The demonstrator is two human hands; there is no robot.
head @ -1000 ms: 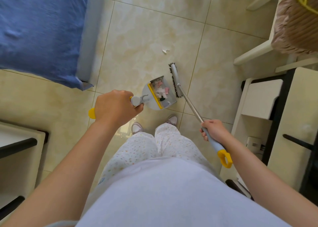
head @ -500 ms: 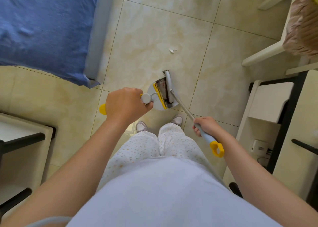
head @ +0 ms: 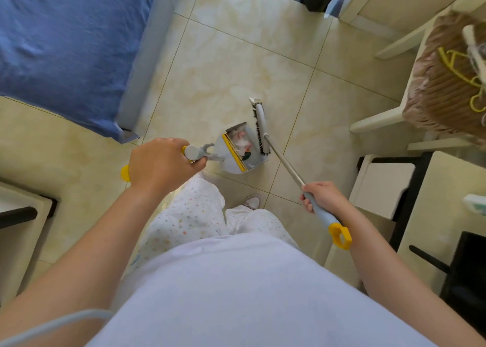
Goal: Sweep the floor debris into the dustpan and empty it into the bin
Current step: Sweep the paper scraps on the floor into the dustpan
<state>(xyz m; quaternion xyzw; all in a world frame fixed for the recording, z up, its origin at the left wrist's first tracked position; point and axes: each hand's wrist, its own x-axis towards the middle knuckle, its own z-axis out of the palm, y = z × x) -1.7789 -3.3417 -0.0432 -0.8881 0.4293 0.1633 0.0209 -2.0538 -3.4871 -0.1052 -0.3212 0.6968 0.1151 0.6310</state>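
My broom head has swung out of the dustpan since half a second ago. It now lies along the pan's right rim, its far tip touching the white scrap on the floor. My left hand is wrapped round the dustpan handle; my right hand grasps the broom pole near its yellow loop. Swept debris sits inside the pan, mid-floor, near the blue bed corner.
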